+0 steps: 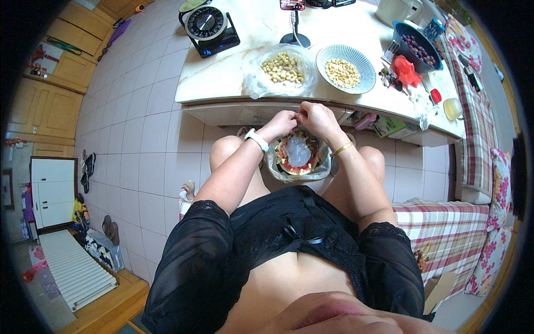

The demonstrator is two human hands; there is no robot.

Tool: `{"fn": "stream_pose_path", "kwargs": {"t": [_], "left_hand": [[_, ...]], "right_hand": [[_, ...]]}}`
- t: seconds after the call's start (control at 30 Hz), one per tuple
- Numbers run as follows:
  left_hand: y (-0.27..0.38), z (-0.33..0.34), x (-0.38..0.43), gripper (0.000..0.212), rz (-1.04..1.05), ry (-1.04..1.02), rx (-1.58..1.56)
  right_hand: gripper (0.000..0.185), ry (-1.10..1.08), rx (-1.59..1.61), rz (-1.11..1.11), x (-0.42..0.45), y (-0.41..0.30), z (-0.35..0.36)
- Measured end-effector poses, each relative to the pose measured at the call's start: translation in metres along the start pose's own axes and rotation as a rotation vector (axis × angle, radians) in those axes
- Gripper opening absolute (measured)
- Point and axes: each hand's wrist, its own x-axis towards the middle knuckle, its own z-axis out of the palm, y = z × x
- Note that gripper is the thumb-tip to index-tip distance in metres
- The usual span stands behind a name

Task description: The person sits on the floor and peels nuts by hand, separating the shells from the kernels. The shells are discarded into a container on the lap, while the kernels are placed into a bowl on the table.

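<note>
My left hand and my right hand meet at the fingertips above a bin lined with a clear plastic bag, which holds watermelon rind and scraps. Their fingers are pinched together; whatever small thing may be between them is hidden. Beyond them on the marble table lies an opened plastic bag of unpeeled-looking beans or nuts. To its right stands a striped bowl with paler, smaller kernels.
A small fan stands at the table's left, a phone on a stand at the back. On the right are a blue basin of grapes, a red plastic bag, a glass mug and a kettle.
</note>
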Motion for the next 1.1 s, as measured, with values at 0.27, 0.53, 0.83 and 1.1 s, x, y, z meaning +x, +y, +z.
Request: {"fn": "stream_pose_path", "kwargs": {"t": [0.27, 0.53, 0.83, 1.1], "left_hand": [[-0.014, 0.004, 0.011, 0.022, 0.024, -0.058, -0.086], [-0.008, 0.003, 0.005, 0.026, -0.031, -0.029, -0.171], [-0.004, 0.000, 0.004, 0.021, -0.078, -0.082, -0.289], [0.008, -0.001, -0.006, 0.024, -0.048, -0.092, -0.254]], "right_hand": [[0.016, -0.056, 0.050, -0.083, -0.004, 0.003, 0.007], [0.027, -0.111, 0.030, -0.126, -0.008, -0.003, 0.010], [0.016, -0.009, -0.043, -0.095, -0.008, -0.002, 0.022], [0.011, -0.008, -0.089, -0.080, -0.007, -0.005, 0.016]]}}
